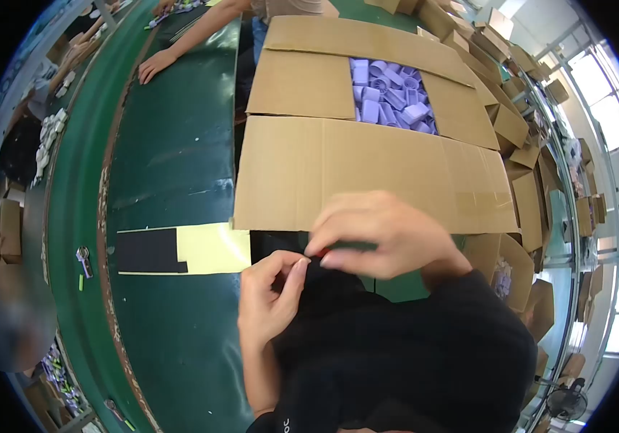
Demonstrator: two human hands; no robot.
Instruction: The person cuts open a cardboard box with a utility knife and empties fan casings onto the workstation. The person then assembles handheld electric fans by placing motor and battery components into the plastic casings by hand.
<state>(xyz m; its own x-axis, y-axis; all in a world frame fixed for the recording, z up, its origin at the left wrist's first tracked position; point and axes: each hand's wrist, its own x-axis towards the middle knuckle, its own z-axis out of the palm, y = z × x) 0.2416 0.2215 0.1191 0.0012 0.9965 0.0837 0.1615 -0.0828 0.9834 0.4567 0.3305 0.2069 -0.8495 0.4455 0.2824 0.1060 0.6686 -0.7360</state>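
Observation:
My left hand (269,297) is above the near edge of the green table, thumb and forefinger pinched together. Whatever lies between those fingertips is too small to make out. Close beside it, my right hand (387,234) is slightly blurred, its fingers closed in a pinch. A small red thing (321,253) shows at the right fingertips, its kind unclear. Left of my hands, a pale yellow sheet (219,247) lies on the table with a black piece (147,250) over its left part.
A large cardboard box (374,169) holding purple plastic parts (392,94) stands just beyond my hands. Another person's hand (156,66) rests on the green table (172,144). Along the left runs a green conveyor belt (82,202) carrying a small purple item (84,261). Cartons (508,126) pile up at right.

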